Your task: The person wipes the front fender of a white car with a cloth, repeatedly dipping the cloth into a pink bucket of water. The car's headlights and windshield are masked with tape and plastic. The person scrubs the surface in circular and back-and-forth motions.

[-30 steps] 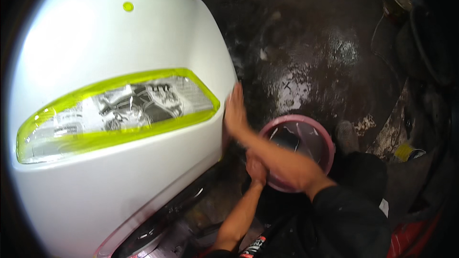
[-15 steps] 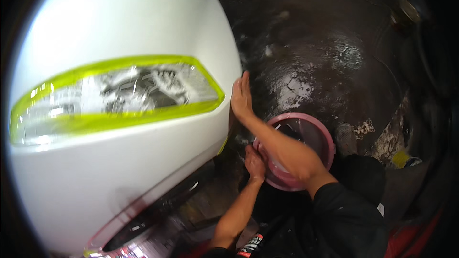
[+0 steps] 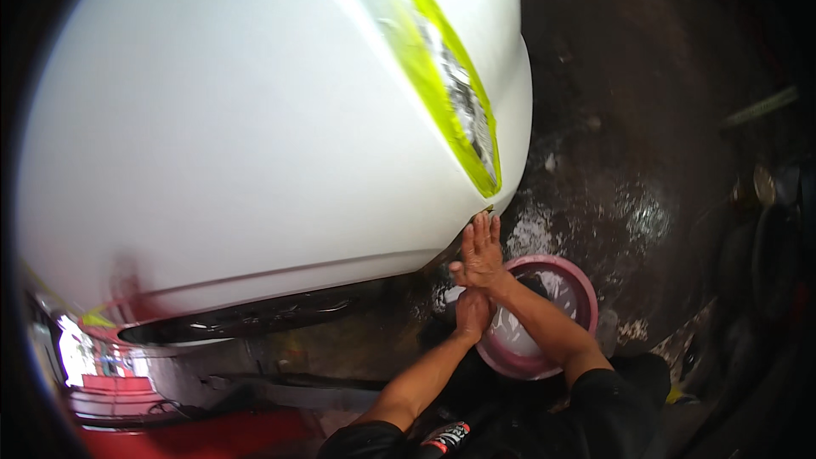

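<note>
My right hand [image 3: 482, 257] is stretched out with its fingers extended, just below the front corner of a white car body [image 3: 255, 136]. Its fingertips reach the body's lower edge; whether they press on it I cannot tell. Directly beneath, my left hand [image 3: 473, 314] is curled closed close to the right wrist, its fingertips hidden, so anything in it is out of sight. A headlight [image 3: 463, 102] framed with yellow-green masking tape [image 3: 425, 76] lies above the hands. Under my right forearm stands a round pink basin [image 3: 586, 293] holding cloudy liquid.
Dark, wet floor [image 3: 612, 178] spreads to the right of the car. A dark wheel-arch opening [image 3: 246, 319] runs under the body's lower edge. Something red [image 3: 195, 433] and shiny stands at the lower left.
My view has swung, so the headlight now sits higher and steeper and more of the white side panel shows. My right hand has come down off the panel's edge, close above my left.
</note>
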The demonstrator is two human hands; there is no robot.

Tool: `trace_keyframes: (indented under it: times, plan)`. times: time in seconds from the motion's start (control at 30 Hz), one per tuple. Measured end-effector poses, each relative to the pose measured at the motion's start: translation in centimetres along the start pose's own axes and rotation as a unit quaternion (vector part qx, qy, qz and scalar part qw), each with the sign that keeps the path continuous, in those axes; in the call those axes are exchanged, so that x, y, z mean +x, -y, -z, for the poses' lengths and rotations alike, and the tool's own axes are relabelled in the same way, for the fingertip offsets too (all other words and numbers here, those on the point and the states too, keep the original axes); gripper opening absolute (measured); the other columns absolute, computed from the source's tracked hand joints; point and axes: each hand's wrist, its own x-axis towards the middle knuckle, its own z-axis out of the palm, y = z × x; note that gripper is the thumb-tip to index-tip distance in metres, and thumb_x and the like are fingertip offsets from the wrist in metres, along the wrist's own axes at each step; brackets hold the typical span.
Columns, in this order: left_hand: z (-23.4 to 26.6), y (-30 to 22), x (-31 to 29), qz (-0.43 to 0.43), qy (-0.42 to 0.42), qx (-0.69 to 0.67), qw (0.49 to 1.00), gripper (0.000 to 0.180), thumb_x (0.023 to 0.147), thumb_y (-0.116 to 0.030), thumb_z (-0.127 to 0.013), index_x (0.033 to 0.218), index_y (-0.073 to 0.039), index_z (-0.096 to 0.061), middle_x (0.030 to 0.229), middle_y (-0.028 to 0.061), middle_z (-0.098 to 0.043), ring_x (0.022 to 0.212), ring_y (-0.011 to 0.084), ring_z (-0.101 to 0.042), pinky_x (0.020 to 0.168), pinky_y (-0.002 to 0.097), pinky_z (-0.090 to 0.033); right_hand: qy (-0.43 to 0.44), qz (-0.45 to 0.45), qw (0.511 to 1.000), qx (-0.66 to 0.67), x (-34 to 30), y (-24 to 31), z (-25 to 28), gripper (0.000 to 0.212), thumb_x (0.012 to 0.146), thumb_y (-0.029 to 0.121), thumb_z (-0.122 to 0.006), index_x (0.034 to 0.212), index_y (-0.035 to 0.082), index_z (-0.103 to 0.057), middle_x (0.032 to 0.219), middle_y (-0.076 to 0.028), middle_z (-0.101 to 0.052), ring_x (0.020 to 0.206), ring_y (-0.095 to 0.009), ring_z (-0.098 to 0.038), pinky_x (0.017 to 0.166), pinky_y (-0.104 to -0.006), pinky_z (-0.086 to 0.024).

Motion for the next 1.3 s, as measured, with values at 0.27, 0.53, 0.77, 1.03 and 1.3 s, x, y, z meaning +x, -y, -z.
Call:
trace_keyframes:
  times: [0.27, 0.53, 0.77, 1.03, 1.3]
  plan:
    - [-4.5, 2.1, 0.1, -0.055, -0.049, 0.030, 0.997, 0.024, 0.084, -0.023, -0.056, 0.094, -0.003, -0.066, 0.099, 0.0156, -0.067, 0.085, 0.0358, -0.065, 0.075, 0.0411, -0.052, -0.092, 0.104, 0.990, 0.001, 17.3, 9.9, 4.3, 0.083, 0.095, 0.055, -0.035, 0.147, -0.007, -0.016, 0.149, -0.036, -0.014, 0.138, -0.055, -0.014, 0.111, -0.0627, -0.010]
    - [-10.6, 5.1, -0.2, -0.017, -0.088, -0.038, 0.995, 0.023, 0.083, -0.022, -0.060, 0.099, -0.007, -0.065, 0.099, 0.0163, -0.067, 0.082, 0.0369, -0.065, 0.076, 0.0458, -0.053, -0.122, 0.082, 0.989, -0.026, 19.9, 11.4, 5.9, 0.077, 0.096, 0.039, -0.039, 0.145, -0.013, -0.012, 0.149, -0.038, -0.010, 0.138, -0.055, -0.011, 0.112, -0.0599, -0.010]
    - [-1.6, 0.2, 0.6, -0.012, -0.108, -0.123, 0.986, 0.028, 0.085, -0.023, -0.058, 0.107, -0.007, -0.062, 0.102, 0.0204, -0.065, 0.089, 0.0397, -0.063, 0.077, 0.0481, -0.052, -0.082, -0.113, 0.989, 0.049, 9.7, 7.4, 2.0, 0.079, 0.099, 0.047, -0.027, 0.146, -0.009, 0.002, 0.150, -0.037, 0.000, 0.141, -0.051, -0.001, 0.115, -0.0532, -0.005]
    - [-4.4, 1.9, 0.8, -0.105, -0.130, -0.092, 0.982, 0.033, 0.088, -0.026, -0.055, 0.109, 0.000, -0.055, 0.099, 0.0208, -0.065, 0.086, 0.0387, -0.064, 0.075, 0.0464, -0.052, -0.051, 0.002, 0.999, 0.017, 8.6, 6.4, 2.5, 0.077, 0.097, 0.038, -0.038, 0.147, -0.010, -0.004, 0.150, -0.038, -0.003, 0.139, -0.055, -0.006, 0.114, -0.0574, -0.009]
    - [-1.5, -1.0, 0.8, 0.023, -0.064, -0.065, 0.996, 0.027, 0.092, -0.026, -0.052, 0.102, -0.001, -0.054, 0.091, 0.0222, -0.063, 0.082, 0.0398, -0.064, 0.073, 0.0474, -0.052, 0.003, 0.197, 0.977, -0.079, 6.7, 4.7, 2.1, 0.081, 0.094, 0.046, -0.048, 0.144, -0.009, -0.017, 0.147, -0.037, -0.018, 0.133, -0.056, -0.024, 0.106, -0.0667, -0.021]
